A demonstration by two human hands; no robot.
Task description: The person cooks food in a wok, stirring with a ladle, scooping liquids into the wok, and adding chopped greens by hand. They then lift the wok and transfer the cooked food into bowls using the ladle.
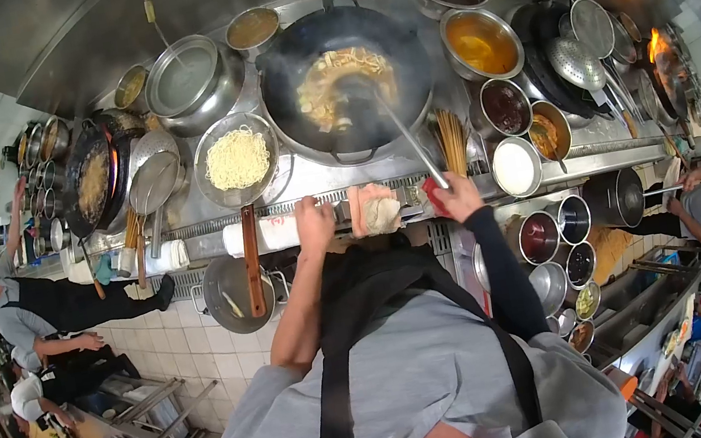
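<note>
My right hand [458, 196] is wrapped round the handle of a long metal ladle [407, 135], whose head dips into steaming food [344, 82] in a large black wok [299, 126]. At the counter's front edge my left hand [315, 223] is closed beside a white towel [266, 235]; whether its fingers grip anything is hidden. Between the hands lies a folded pink and beige cloth [375, 209]. Pale noodles [237, 158] rest in a wooden-handled strainer [252, 262] left of the wok. A red cloth [436, 196] touches my right hand.
Bowls of orange liquid [482, 44], dark sauce [505, 107] and white contents [517, 167] stand right of the wok, near a bamboo brush [452, 139]. A lidded pot [196, 83] stands at the left back. Flames [658, 46] rise far right. Other people work at both sides.
</note>
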